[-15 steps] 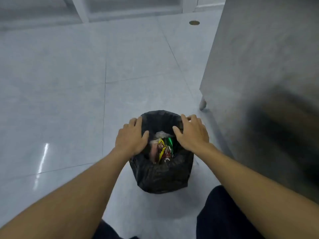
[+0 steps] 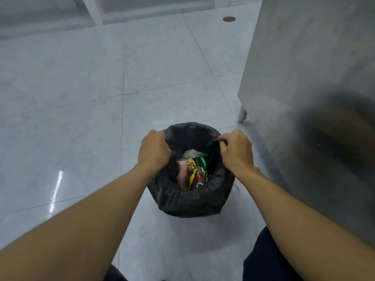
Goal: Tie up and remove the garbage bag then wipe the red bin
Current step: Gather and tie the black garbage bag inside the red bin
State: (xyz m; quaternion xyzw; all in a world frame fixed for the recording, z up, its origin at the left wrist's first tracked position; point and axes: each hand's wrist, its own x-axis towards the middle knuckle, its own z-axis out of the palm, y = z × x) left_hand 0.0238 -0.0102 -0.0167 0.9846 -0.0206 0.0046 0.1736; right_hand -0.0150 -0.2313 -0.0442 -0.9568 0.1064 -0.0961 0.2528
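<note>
A black garbage bag [image 2: 188, 201] lines a small bin on the floor and hangs over its outside, so the bin's red wall is hidden. Inside lie a pink cup, a yellow and red wrapper [image 2: 193, 171], something green and white crumpled paper. My left hand [image 2: 154, 150] is closed on the bag's rim at the left side. At the right side of the rim my right hand [image 2: 236, 151] pinches the plastic between closed fingers.
A grey metal cabinet [image 2: 304, 78] on short legs stands close to the right of the bin. Glossy grey floor tiles [image 2: 71, 118] stretch left and ahead. A round floor drain [image 2: 229, 19] lies far back. My dark trouser knees show at the bottom.
Both hands lay flat with fingers spread on the bag's rim; now their fingers have curled shut on the plastic at either side.
</note>
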